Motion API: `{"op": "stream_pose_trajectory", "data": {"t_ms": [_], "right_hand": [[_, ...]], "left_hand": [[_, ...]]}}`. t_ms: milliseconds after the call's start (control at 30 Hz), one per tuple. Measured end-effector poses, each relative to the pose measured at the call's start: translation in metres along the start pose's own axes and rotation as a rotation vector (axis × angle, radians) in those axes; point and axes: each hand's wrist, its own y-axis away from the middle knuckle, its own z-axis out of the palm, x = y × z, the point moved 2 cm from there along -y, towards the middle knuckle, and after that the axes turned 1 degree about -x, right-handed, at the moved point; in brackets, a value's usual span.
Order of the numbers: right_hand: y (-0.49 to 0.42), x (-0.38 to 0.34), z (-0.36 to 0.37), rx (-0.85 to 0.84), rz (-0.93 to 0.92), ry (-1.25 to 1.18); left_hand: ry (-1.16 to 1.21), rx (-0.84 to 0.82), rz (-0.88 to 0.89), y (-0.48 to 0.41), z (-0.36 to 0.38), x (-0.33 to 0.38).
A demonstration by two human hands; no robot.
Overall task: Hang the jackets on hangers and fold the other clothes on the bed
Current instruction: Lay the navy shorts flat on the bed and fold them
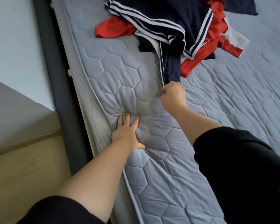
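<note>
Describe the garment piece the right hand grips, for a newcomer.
On the quilted mattress lies a heap of navy and red clothes. One narrow navy strip runs from it to the right hand. Unlike the crumpled rest, it is stretched straight, with thin white piping.

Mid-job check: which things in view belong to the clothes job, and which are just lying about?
Belongs to the job: navy garment, its end gripped by the right hand; navy white-striped clothing; red clothing.
Just there: mattress, pressed by the left hand; dark bed frame; pale floor.
</note>
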Motion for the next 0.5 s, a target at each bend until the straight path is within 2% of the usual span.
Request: {"op": "stream_pose_trajectory", "data": {"t_ms": [67, 167, 233, 300, 367, 433, 500], "right_hand": [[0.025, -0.002, -0.009, 0.025, -0.043, -0.088], [0.075, -0.002, -0.020, -0.132, -0.065, -0.164], [0.116, -0.003, -0.027, -0.364, -0.130, -0.173], [0.159, -0.008, -0.036, -0.644, -0.219, -0.192], [0.191, -0.013, -0.055, -0.831, -0.252, -0.259], [0.205, -0.016, -0.078, -0.903, -0.271, -0.303], [0.213, -0.018, -0.100, -1.002, -0.331, -0.245]], "left_hand": [[0.032, -0.056, 0.014, -0.001, -0.005, -0.002], [0.177, -0.167, 0.036, 0.003, -0.027, -0.006], [0.552, -0.159, -0.042, 0.021, -0.043, -0.007], [1.041, -0.133, -0.207, 0.049, -0.052, 0.001], [1.454, -0.209, -0.326, 0.074, -0.051, 0.020], [1.621, -0.240, -0.380, 0.094, -0.050, 0.044], [1.660, -0.189, -0.368, 0.111, -0.058, 0.067]]}}
